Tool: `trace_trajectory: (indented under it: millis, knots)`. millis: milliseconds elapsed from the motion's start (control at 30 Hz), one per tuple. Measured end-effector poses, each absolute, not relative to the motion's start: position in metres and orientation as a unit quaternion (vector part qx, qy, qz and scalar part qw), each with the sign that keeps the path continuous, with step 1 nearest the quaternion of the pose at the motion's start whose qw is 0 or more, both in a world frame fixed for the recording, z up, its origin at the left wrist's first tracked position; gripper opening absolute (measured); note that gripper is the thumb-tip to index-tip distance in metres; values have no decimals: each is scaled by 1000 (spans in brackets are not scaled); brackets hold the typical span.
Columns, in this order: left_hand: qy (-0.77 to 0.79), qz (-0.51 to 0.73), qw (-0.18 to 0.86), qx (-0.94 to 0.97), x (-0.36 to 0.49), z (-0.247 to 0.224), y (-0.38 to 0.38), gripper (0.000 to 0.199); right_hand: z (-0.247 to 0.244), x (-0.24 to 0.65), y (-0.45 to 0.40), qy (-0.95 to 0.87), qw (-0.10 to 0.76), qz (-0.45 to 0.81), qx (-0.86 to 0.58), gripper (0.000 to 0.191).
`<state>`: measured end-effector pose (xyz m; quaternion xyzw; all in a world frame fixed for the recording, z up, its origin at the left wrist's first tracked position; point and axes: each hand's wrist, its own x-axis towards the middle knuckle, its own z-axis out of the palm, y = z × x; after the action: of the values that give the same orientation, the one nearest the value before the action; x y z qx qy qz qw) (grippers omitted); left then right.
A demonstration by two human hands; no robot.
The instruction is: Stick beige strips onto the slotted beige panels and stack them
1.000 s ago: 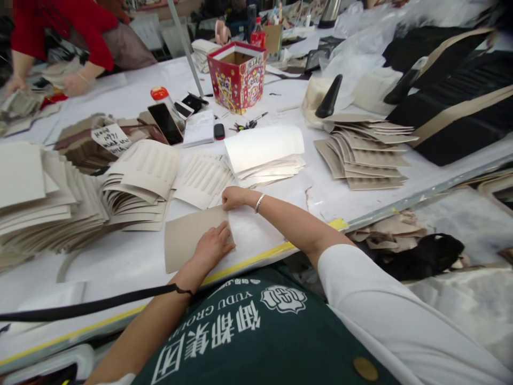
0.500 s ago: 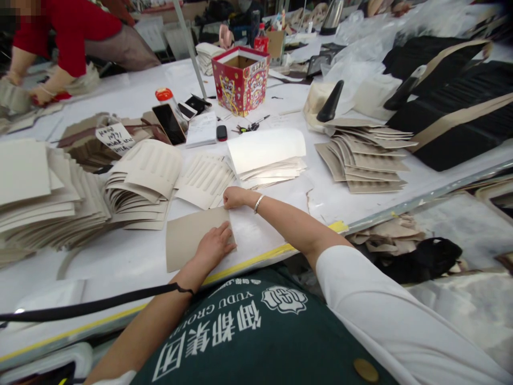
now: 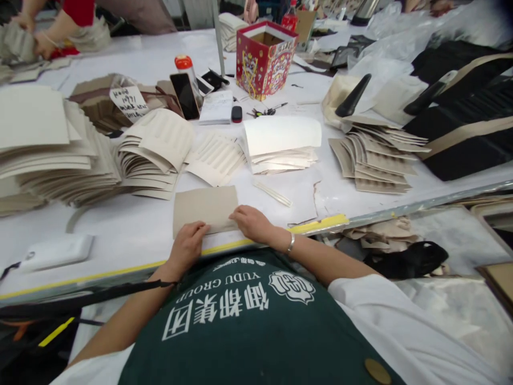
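A flat beige panel (image 3: pixel 206 206) lies on the white table in front of me, near its front edge. My left hand (image 3: pixel 189 243) pinches the panel's near edge, thumb and fingers together. At the right edge of the panel, my right hand (image 3: pixel 256 223) has its fingertips closed on the border. A thin whitish strip (image 3: pixel 273 193) rests on the table just beyond my right hand. Behind the panel are a small fan of ribbed beige pieces (image 3: pixel 216 159) and a stack of white sheets (image 3: pixel 282 138).
Stacks of beige panels (image 3: pixel 32 117) stand at left, with another ribbed stack (image 3: pixel 379 155) at right. Farther back are a phone (image 3: pixel 184 96), keys (image 3: pixel 266 111) and a red box (image 3: pixel 262 61). Black padded pieces (image 3: pixel 460 128) lie far right. A co-worker's arm (image 3: pixel 56 37) shows top left.
My right hand has come from the panel's far right corner toward me, to its right edge. My left hand has shifted left to the near edge. The whitish strip now shows on the table.
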<state>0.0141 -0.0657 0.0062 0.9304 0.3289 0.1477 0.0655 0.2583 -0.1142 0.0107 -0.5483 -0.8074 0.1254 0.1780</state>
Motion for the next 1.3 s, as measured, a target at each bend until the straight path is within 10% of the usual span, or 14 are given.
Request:
trace_trajectory:
  millis: [800,1300]
  knots:
    - [400,137,13,906,-46,-3,-103,26,11,217,-169,-781,50,19,-622,20]
    - [411,136,61,899,7,-13,-80,33,-15,206,-145,-756,169,71,-629,17]
